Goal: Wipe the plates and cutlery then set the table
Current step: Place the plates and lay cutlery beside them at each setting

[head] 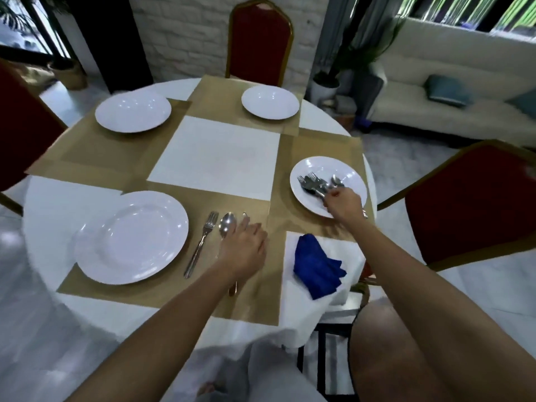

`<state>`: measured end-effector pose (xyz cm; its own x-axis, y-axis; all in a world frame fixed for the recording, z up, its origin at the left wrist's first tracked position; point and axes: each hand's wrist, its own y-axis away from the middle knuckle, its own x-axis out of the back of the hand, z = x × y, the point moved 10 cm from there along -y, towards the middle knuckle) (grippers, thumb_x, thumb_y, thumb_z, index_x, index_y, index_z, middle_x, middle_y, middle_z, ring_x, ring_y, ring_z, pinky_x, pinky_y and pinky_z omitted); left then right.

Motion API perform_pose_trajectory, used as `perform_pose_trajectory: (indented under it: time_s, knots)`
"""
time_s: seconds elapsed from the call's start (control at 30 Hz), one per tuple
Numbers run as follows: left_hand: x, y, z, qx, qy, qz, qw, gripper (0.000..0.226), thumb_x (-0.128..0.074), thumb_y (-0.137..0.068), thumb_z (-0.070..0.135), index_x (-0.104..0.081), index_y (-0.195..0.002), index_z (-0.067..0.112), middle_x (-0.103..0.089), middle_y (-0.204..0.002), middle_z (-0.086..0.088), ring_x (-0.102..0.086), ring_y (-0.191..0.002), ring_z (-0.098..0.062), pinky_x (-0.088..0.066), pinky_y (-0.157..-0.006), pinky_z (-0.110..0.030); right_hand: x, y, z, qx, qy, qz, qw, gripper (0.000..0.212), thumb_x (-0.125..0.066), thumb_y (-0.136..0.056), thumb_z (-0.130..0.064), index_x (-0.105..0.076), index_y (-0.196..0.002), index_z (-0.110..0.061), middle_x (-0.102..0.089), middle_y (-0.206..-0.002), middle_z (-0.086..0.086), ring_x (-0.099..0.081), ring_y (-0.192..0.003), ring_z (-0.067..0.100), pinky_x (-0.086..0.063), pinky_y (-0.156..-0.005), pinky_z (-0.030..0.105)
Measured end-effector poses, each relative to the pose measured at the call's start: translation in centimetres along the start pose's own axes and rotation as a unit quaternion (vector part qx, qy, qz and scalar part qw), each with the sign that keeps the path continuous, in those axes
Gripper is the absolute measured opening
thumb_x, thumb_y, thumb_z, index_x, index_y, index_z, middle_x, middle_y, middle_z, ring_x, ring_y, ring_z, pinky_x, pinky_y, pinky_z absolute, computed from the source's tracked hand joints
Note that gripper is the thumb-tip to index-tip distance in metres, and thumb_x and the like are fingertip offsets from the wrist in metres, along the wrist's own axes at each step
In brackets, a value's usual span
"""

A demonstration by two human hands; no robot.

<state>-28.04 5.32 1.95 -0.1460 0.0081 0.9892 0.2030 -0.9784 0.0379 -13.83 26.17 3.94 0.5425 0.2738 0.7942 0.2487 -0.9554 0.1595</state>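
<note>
The right hand (343,203) grips the handles of bunched forks and spoons (314,184) lying in the plate (307,169) at the table's (58,198) right edge. The left hand (242,248) lies over a knife (233,288) just beside the spoon (227,224) and fork (203,242), right of the near plate (130,237). Whether it grips the knife cannot be told. A blue cloth (316,265) lies at the near right edge.
</note>
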Motion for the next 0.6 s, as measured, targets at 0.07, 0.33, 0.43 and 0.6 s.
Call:
perform_pose_trajectory:
  time_s: [0.07, 0.33, 0.43, 0.6]
  knots:
    - [0.6, -3.3, 1.7, -0.021, 0.036, 0.008, 0.999, 0.038, -0.037, -0.096, 0.024, -0.061, -0.124, 0.015, -0.057, -0.133, -0.007, -0.04, -0.133, -0.031, -0.018, -0.112, -0.046, 1.4, -1.7, 1.3, -0.004, 0.02, 0.007, 1.0, 0.022, -0.048, -0.09, -0.02, -0.064, -0.079, -0.013, -0.066, -0.081, 0.009, -0.06, -0.08, 0.029, -0.038, -0.061, 0.029]
    - [-0.2, -15.2, 6.7, -0.049, 0.077, -0.001, 0.996, 0.035, -0.047, -0.093, 0.017, -0.057, -0.127, 0.016, -0.063, -0.12, -0.008, -0.056, -0.108, -0.03, -0.046, -0.086, -0.037, 2.2, -9.0, 6.6, -0.024, 0.052, -0.019, 0.998, 0.021, -0.053, -0.09, -0.011, -0.065, -0.105, -0.004, -0.067, -0.108, 0.015, -0.06, -0.103, 0.031, -0.038, -0.076, 0.026]
    - [-0.9, -17.5, 8.0, -0.035, 0.089, -0.004, 0.995, 0.04, -0.048, -0.095, 0.018, -0.05, -0.135, 0.021, -0.06, -0.127, -0.006, -0.053, -0.11, -0.029, -0.046, -0.086, -0.036, 1.0, -10.6, 7.4, -0.011, 0.053, -0.05, 0.997, 0.026, -0.059, -0.088, -0.017, -0.062, -0.112, -0.007, -0.066, -0.112, 0.012, -0.058, -0.106, 0.028, -0.042, -0.083, 0.028]
    - [-3.4, -19.8, 9.0, 0.03, 0.163, -0.049, 0.985, 0.048, -0.048, -0.097, 0.026, -0.036, -0.142, 0.035, -0.067, -0.104, -0.007, -0.061, -0.097, -0.026, -0.052, -0.075, -0.034, -0.3, -12.6, 7.2, 0.007, 0.078, -0.099, 0.992, 0.036, -0.065, -0.085, -0.027, -0.062, -0.115, -0.008, -0.066, -0.113, 0.011, -0.058, -0.106, 0.027, -0.047, -0.088, 0.033]
